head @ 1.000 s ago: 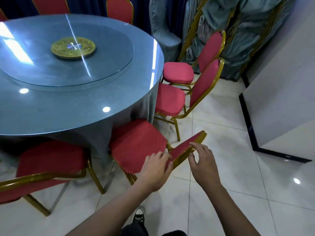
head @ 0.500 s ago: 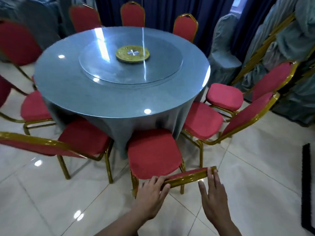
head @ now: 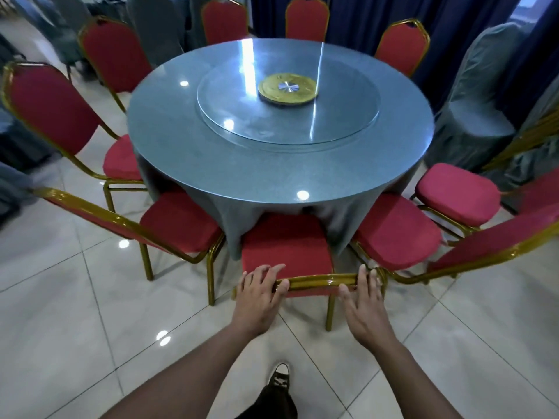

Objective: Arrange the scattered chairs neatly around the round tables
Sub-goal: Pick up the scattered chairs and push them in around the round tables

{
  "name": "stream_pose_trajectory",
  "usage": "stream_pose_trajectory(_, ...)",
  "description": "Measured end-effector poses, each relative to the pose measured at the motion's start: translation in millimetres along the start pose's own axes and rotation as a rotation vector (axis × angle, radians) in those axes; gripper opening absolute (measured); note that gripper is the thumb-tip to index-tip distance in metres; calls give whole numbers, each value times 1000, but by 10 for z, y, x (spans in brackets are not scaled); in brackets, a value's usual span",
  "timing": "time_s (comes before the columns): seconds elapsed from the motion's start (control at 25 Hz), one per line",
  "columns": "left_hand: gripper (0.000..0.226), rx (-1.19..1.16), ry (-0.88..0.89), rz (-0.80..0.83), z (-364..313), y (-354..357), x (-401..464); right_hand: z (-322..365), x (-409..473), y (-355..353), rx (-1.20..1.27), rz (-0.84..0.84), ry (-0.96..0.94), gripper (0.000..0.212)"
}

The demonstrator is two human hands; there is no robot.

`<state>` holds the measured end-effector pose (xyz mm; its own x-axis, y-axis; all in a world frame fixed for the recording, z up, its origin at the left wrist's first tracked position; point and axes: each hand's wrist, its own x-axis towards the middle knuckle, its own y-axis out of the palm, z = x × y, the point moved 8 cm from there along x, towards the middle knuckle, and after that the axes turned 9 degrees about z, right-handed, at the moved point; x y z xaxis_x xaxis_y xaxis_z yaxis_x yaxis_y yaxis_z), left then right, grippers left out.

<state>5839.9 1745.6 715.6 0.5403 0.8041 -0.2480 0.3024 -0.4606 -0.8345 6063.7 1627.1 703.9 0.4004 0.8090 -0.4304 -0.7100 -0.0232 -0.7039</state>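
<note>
A red-cushioned chair with a gold frame [head: 284,243] stands right in front of me, its seat tucked under the edge of the round blue-grey table [head: 242,164]. I look down on the gold top rail of its backrest. My left hand [head: 260,293] grips the left end of that rail, fingers curled over it and thumb on the near side. My right hand [head: 363,300] rests on the right end with fingers straight, their tips on the rail. More red chairs ring the table, among them a left neighbour [head: 178,225] and a right neighbour [head: 396,231].
A glass turntable [head: 341,122] with a gold disc [head: 287,89] sits on the table. Grey-covered chairs [head: 472,101] stand at the right and back left, dark curtains behind. The floor is glossy white tile [head: 75,328]. My shoe [head: 279,379] is below the hands.
The chair has swung round from an angled position to face the table squarely, its seat now under the edge. My view has shifted to take in the whole table.
</note>
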Motion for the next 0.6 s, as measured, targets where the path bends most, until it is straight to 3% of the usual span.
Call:
stream_pose_trajectory(0.4, 66, -37, -60, -36, 270, -374, 1121, 423, 1068, -344, -129, 92, -28, 82)
stream_pose_trajectory(0.6, 65, 11, -129, -60, 164, -438, 1101, 425, 1073, -422, -143, 78, -63, 73)
